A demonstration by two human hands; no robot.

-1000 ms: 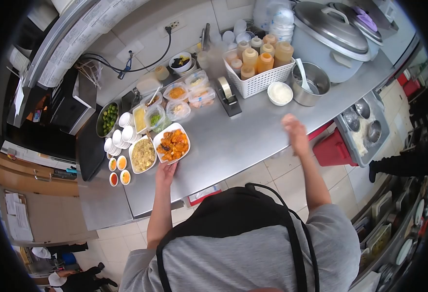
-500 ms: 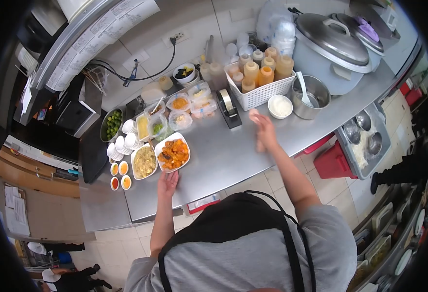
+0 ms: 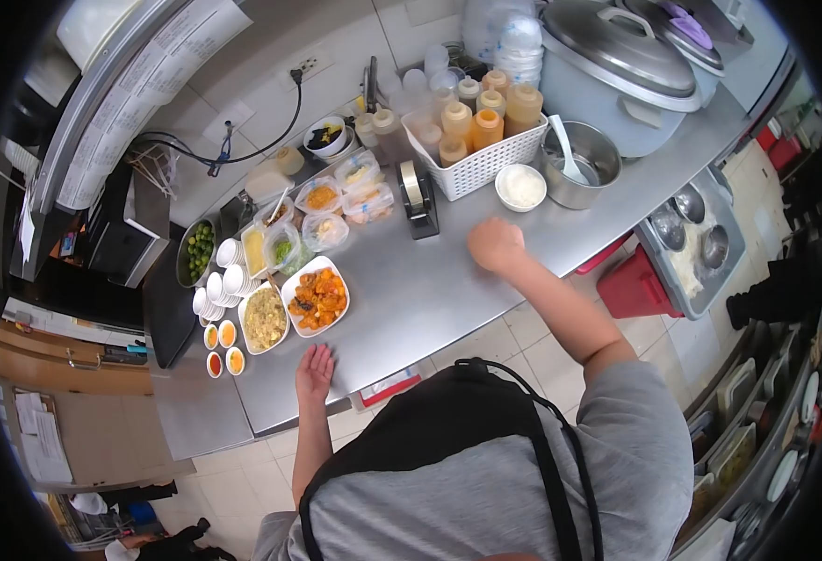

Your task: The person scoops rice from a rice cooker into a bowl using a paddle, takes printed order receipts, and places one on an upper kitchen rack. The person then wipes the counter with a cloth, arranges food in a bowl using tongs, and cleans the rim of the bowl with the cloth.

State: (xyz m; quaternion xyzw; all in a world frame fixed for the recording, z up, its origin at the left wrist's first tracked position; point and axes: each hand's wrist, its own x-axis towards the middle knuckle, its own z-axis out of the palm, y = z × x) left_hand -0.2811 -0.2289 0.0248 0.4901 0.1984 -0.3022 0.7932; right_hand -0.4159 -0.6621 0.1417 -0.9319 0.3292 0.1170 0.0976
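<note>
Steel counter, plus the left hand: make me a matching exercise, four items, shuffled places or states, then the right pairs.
1. left hand
2. orange food
3. white spoon
4. orange squeeze bottle

A. in the steel pot
B. in the white basket
C. open, holding nothing
D. next to the yellowish food

Pairs: 1-C; 2-D; 3-A; 4-B

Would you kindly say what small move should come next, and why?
Perhaps the right hand should reach for the small white bowl: it stands just beyond that hand, apart from the dish of orange-coated pieces near the left hand.
</note>
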